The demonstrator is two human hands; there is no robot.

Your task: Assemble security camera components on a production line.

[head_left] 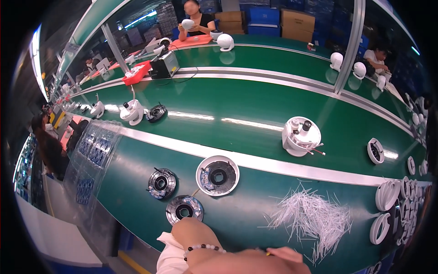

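Note:
At the lower edge my left hand [242, 262], with a beaded bracelet [200, 247] at the wrist, reaches rightward with its fingers curled under and hidden. Against it, what looks like my right hand [291, 256] comes in from below, fingers bent and closed. A small yellow bit [269, 254] shows between the two; what they hold is mostly hidden. Just beyond my left arm lies a round black base with a circuit board [185, 209]. Another black base [161, 183] sits behind it, and a white round housing with a black inside [218, 176] stands alongside.
A loose heap of thin white strips [315, 217] lies to the right, near several white rings [379, 228]. Blister trays with circuit boards [95, 146] are at left. White camera-like units [301, 136] stand on the green conveyor [237, 100]. Across it a person [197, 23] holds a white unit.

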